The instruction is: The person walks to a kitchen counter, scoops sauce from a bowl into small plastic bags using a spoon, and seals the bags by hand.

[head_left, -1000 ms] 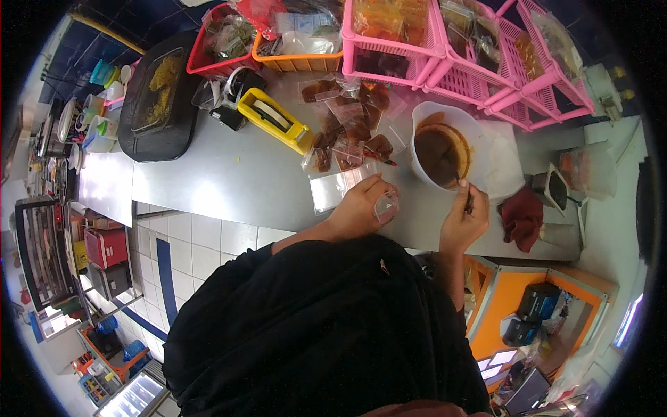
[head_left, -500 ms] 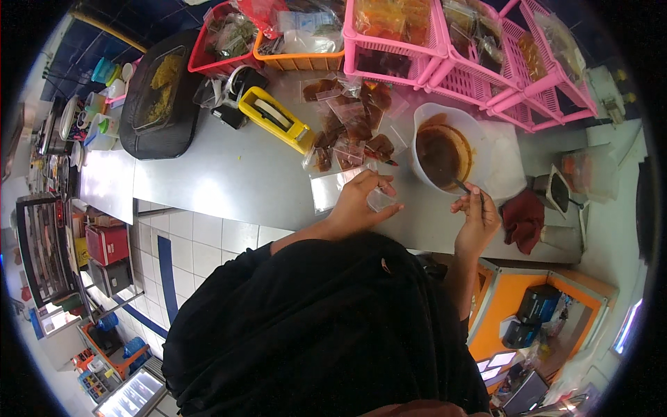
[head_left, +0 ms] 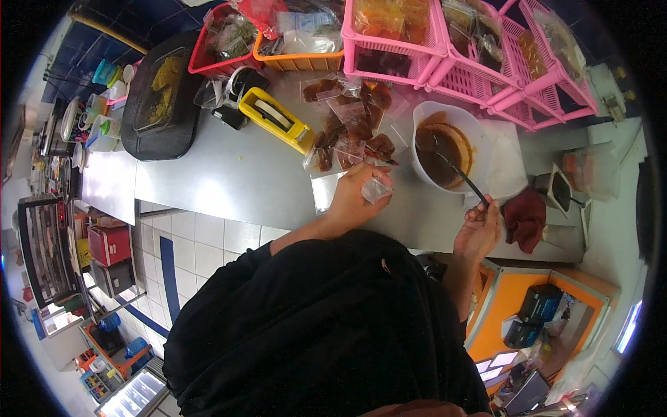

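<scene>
In my left hand (head_left: pixel 353 199) a small clear plastic bag (head_left: pixel 376 190) is held upright between thumb and fingers. My right hand (head_left: pixel 478 229) is closed round the end of a long dark-handled spoon (head_left: pixel 467 179). The spoon slants into a white plastic bowl (head_left: pixel 476 132) with dark brown sauce (head_left: pixel 450 150) in it, and its head lies toward the far left of the sauce. Several small clear bags of brown sauce (head_left: pixel 358 128) lie in a heap beyond my left hand. Next to that hand is a stack of flat clear bags (head_left: pixel 324 192), partly covered by it.
A yellow tape dispenser (head_left: pixel 276 119) stands left of the heap. Pink plastic baskets (head_left: pixel 431 66), an orange basket (head_left: pixel 300 62) and a red basket (head_left: pixel 224 67) line the back of the metal counter (head_left: pixel 229 174). A dark red cloth (head_left: pixel 524 219) lies right of the bowl.
My right hand has moved slightly down, and more of the spoon's handle now shows, with its head deeper across the bowl. The left fingers have closed in round the clear bag, which stands more upright.
</scene>
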The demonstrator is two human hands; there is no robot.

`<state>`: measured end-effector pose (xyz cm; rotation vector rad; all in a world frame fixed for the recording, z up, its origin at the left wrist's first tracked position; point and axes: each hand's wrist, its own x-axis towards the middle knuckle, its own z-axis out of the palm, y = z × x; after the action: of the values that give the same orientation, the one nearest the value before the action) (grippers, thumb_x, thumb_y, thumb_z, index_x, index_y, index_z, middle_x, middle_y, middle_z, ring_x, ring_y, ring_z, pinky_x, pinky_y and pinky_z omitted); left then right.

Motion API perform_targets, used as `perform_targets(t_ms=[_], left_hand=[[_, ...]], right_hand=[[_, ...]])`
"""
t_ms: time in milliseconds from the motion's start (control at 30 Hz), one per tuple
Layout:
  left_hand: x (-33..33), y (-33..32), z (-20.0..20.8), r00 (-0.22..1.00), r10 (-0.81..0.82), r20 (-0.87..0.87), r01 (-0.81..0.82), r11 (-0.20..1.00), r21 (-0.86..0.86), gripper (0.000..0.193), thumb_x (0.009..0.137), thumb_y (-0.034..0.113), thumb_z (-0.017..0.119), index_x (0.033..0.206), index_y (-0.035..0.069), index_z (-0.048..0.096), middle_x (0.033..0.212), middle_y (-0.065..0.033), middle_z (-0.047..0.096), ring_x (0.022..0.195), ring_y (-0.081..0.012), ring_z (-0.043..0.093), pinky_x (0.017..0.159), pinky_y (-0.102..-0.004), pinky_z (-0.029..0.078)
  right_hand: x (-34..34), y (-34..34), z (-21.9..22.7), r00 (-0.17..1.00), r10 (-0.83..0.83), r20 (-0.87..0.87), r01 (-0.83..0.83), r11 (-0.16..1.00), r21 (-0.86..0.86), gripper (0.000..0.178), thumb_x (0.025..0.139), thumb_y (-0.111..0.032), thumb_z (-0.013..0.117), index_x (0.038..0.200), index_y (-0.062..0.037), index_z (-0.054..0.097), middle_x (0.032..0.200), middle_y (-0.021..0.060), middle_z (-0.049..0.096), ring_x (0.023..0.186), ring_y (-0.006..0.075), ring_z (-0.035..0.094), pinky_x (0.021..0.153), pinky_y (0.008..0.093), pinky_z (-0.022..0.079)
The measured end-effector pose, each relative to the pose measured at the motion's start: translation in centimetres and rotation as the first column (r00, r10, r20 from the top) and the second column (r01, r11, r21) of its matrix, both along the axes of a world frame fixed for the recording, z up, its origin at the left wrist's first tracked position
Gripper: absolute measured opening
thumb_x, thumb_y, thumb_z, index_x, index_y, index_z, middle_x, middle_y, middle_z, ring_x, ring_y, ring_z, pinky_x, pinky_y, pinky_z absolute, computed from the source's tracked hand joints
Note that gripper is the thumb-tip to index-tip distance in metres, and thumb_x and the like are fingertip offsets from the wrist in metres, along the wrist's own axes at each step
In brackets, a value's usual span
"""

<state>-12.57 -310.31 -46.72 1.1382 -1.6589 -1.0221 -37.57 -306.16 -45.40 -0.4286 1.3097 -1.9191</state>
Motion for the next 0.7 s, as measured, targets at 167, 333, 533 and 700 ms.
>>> perform_targets(t_ms=[167, 333, 533, 700], left_hand=[[0.0, -0.7, 0.2, 1.0, 0.006, -0.024, -0.007, 0.999, -0.032, 0.023, 0.074, 0.007, 0.075, 0.092, 0.005, 0.061, 0.102, -0.0136, 0.066, 0.099, -0.0253, 0.064, 0.085, -0.0335, 0.047], [0.0, -1.3, 0.1, 0.997, 0.028, -0.075, -0.029, 1.0, -0.005, 0.022, 0.074, 0.008, 0.074, 0.092, 0.004, 0.062, 0.103, -0.0143, 0.066, 0.098, -0.0258, 0.064, 0.084, -0.034, 0.048], [-0.4, -2.7, 0.3, 0.999, 0.031, -0.039, -0.035, 0.993, -0.113, 0.022, 0.074, 0.01, 0.075, 0.091, 0.004, 0.062, 0.103, -0.0134, 0.066, 0.096, -0.0258, 0.064, 0.084, -0.0347, 0.048], [-1.3, -3.5, 1.8, 0.998, 0.042, 0.035, -0.039, 0.996, -0.079, 0.03, 0.072, 0.012, 0.076, 0.098, 0.003, 0.063, 0.097, -0.013, 0.066, 0.092, -0.0254, 0.064, 0.083, -0.0352, 0.048]], right_hand=[[-0.3, 0.5, -1.0, 0.991, 0.008, 0.131, -0.002, 0.999, -0.044, 0.024, 0.097, -0.021, 0.054, 0.103, 0.001, 0.06, 0.078, 0.0022, 0.057, 0.063, 0.0097, 0.051, 0.056, 0.0225, 0.04], [-0.1, 0.9, -1.3, 0.962, 0.037, 0.269, -0.011, 0.995, -0.096, 0.023, 0.099, -0.019, 0.051, 0.103, 0.0022, 0.059, 0.078, 0.0022, 0.055, 0.066, 0.0078, 0.05, 0.058, 0.0208, 0.04], [1.1, 1.2, 1.4, 0.959, 0.055, 0.277, -0.018, 0.991, -0.134, 0.022, 0.099, -0.019, 0.051, 0.101, 0.0025, 0.058, 0.077, 0.0028, 0.055, 0.063, 0.0073, 0.047, 0.056, 0.0205, 0.039], [2.7, 2.3, 4.2, 0.957, 0.196, 0.212, -0.14, 0.957, -0.253, 0.022, 0.099, -0.019, 0.05, 0.099, 0.0013, 0.059, 0.078, 0.0052, 0.058, 0.063, 0.0072, 0.05, 0.053, 0.02, 0.039]])
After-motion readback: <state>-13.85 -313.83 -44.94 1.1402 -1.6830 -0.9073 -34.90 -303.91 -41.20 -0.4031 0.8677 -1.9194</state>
